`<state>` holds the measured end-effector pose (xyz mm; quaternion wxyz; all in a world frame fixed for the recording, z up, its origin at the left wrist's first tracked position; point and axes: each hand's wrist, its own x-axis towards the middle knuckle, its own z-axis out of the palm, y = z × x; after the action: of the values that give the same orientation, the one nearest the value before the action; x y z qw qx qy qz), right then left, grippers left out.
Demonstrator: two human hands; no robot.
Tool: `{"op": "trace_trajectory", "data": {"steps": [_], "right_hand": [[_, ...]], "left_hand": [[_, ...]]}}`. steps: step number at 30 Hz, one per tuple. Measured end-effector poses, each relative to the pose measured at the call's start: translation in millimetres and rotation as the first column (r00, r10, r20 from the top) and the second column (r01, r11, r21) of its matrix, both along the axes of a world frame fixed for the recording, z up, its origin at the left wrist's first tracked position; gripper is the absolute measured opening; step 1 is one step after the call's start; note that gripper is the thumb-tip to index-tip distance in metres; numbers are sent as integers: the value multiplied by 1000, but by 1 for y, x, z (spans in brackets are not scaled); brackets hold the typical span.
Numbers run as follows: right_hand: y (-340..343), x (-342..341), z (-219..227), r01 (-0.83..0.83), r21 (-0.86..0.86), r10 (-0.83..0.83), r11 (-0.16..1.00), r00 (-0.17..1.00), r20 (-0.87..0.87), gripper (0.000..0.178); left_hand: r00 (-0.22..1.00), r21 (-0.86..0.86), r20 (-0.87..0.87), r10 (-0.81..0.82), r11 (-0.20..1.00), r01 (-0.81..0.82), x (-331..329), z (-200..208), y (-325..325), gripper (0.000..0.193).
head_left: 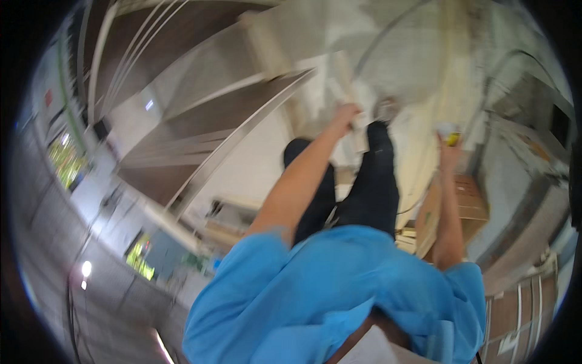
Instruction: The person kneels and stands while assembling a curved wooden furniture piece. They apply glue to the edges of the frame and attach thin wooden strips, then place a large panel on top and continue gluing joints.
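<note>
In my left hand [347,116], fingers closed, is a pale wooden strip [362,138], held out in front of my legs; it runs both above and below my grip. My right hand [450,155] is out to the right, closed around a small white and yellow object [450,134]. Motion blur hides its exact kind. The two hands are well apart.
Dark brown panels with pale edges [206,127] stand to my left. A cardboard box [470,200] is beside my right forearm. Grey blocky forms [521,176] rise at the far right. A dark cable [388,30] curves across the floor ahead.
</note>
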<state>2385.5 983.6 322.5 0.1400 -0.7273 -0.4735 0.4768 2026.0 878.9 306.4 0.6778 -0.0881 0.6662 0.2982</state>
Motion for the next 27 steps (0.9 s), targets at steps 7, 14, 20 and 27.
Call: {"op": "trace_trajectory", "data": {"steps": [7, 14, 20, 27], "right_hand": [[27, -39, -144, 55, -12, -57, 998, 981, -188, 52], [-4, -92, -245, 115, -112, -141, 987, 955, -262, 55], [2, -125, -217, 82, -139, -116, 987, 959, -260, 60], [122, -212, -151, -2, 48, 20, 999, 931, -365, 56]], "left_hand": [[841, -90, -510, -180, 984, 156, 20, -157, 84, 76], [754, -119, -616, -229, 973, 199, -5, -330, 140, 82], [730, 113, -684, 5, 989, 99, -8, -274, 135, 82], [681, 217, -716, 153, 976, 9, -62, -145, 201, 79]]}}
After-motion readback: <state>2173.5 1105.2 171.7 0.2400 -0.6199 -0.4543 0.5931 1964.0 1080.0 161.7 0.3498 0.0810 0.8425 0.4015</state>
